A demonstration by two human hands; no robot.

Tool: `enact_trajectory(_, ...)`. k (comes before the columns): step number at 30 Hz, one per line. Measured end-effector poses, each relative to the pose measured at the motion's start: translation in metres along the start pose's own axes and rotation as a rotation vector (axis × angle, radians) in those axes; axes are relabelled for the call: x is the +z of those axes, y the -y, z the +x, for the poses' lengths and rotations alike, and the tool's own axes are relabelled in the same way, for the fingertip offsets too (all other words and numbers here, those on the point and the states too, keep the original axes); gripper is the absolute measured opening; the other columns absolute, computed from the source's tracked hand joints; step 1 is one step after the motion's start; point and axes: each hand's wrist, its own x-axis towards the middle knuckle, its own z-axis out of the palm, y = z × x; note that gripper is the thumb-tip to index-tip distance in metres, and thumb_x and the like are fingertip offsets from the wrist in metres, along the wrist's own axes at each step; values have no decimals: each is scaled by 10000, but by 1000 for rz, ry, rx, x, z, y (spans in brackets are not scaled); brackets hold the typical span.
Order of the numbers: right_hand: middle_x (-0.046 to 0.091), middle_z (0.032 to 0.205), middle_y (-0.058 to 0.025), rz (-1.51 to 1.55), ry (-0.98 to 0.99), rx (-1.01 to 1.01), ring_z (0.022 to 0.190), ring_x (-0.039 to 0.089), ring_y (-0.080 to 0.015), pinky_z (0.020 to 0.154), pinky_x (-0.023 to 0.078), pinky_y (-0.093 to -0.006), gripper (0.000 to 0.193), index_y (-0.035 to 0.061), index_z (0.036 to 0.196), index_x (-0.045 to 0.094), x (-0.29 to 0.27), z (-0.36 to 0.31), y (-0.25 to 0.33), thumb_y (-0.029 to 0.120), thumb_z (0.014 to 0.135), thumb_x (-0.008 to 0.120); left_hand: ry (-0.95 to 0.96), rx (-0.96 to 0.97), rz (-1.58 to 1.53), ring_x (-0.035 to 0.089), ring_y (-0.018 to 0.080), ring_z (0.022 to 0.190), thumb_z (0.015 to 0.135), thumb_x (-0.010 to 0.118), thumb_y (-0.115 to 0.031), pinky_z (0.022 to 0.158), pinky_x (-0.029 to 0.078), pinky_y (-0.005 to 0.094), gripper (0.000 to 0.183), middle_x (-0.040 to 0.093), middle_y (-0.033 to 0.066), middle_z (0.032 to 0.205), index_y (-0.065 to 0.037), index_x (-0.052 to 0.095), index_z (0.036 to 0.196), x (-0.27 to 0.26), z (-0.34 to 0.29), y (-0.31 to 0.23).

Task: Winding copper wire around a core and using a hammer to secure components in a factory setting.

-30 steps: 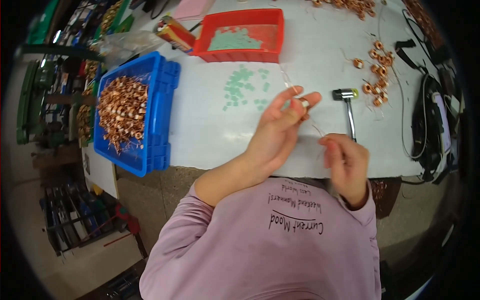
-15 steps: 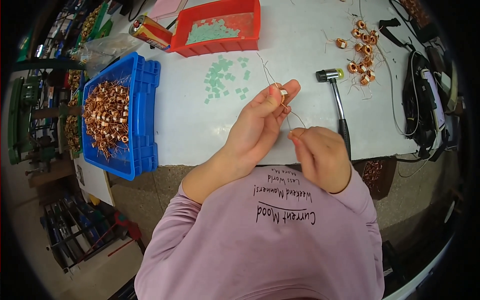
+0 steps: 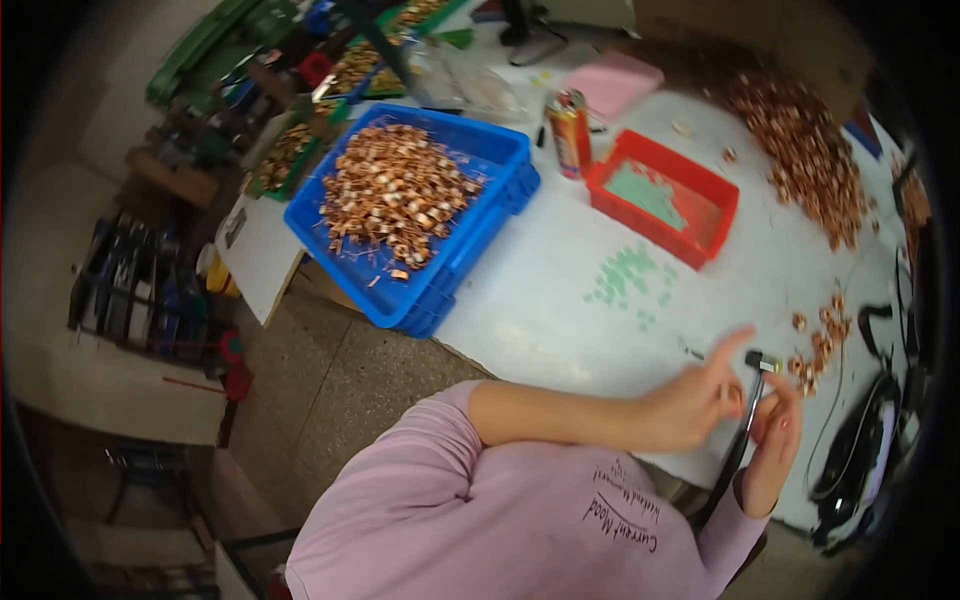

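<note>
My left hand (image 3: 690,408) is over the table's near edge, smeared by motion. Its index finger points up and away, while the other fingers curl toward the thumb around something too blurred to make out. Close beside it on the right, my right hand (image 3: 772,440) is raised with bent fingers; whether it holds anything is unclear. Just behind the hands lies a hammer (image 3: 757,362) with a metal shaft and dark handle, partly covered by them. Several copper-wound ring coils (image 3: 826,340) lie to its right. Pale green square pieces (image 3: 625,275) are scattered farther back.
A blue crate (image 3: 460,265) heaped with coils stands at left. Behind are a red tray (image 3: 715,225) of green squares, a can (image 3: 569,135) and a pink pad (image 3: 615,82). A large coil pile (image 3: 810,160) lies far right; a black cable bundle (image 3: 855,460) lies near right.
The view has swung left, bringing the blue crate inward and revealing the large coil pile. The hands appear farther right. The ring coil seen earlier in my left hand is no longer distinct.
</note>
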Motion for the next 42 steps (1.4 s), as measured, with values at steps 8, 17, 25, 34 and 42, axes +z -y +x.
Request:
enact_trajectory(8,465,686,-20,234,259,330,592,373,-98,573,328,-203,180,30,799,511,-10,-1,-18,170,911,492,193,-67,203,568,266,591,848,466,-29,555,448,337,315,604,145,739,36,397,1148,-5,-13,6)
enact_trajectory(17,443,523,-2,226,164,-117,438,319,-66,453,267,-177,350,58,722,473,-3,-10,-16,309,965,441,298,-72,119,483,246,479,882,445,-70,477,396,314,131,601,137,642,15,510,807,-11,-19,-19)
enact_trajectory(25,387,568,31,219,-8,-93,522,313,-50,519,244,-166,269,91,763,467,-156,-1,-47,269,962,430,449,-114,146,456,178,540,903,451,-87,528,386,261,131,573,94,661,-1,522,834,-42,-41,-12)
enact_trajectory(34,612,819,-108,-203,-49,85,728,564,-210,688,466,-262,178,35,1014,638,-99,-2,-10,33,889,511,-15,-235,-240,333,69,585,979,393,-199,531,286,187,198,403,-17,681,-47,513,938,-67,-35,-7)
enact_trajectory(42,604,802,-97,-628,-218,-545,734,555,-218,690,465,-287,94,-29,814,645,-153,-15,-36,-81,738,627,-94,-287,-170,334,70,591,979,383,-185,535,277,179,201,407,-11,679,-37,517,959,-69,-54,6)
